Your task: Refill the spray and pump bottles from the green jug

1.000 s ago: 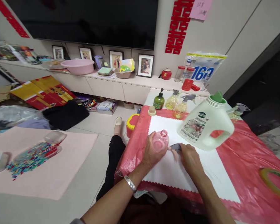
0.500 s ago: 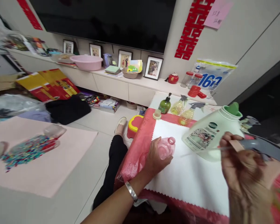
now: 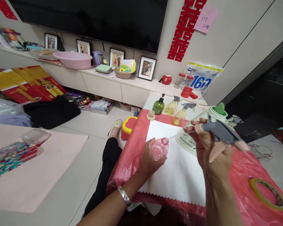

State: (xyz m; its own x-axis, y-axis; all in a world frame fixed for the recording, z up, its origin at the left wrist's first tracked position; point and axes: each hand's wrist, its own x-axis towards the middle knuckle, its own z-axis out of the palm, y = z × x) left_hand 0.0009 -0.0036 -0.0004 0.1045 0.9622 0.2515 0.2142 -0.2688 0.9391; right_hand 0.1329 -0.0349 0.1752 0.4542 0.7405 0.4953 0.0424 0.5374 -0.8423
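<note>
Spray head (image 3: 224, 131) moved nearer pink bottle (image 3: 159, 149); right hand (image 3: 212, 153) partly hides jug (image 3: 186, 142).

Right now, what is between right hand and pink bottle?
Head view: a thin tube extends from the spray head in the right hand toward the pink bottle, passing before the pale jug.

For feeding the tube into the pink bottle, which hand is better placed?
Right, probably: the right hand holds the spray head, whose thin tube points toward the mouth of the pink bottle. The left hand is occupied gripping that bottle.
</note>
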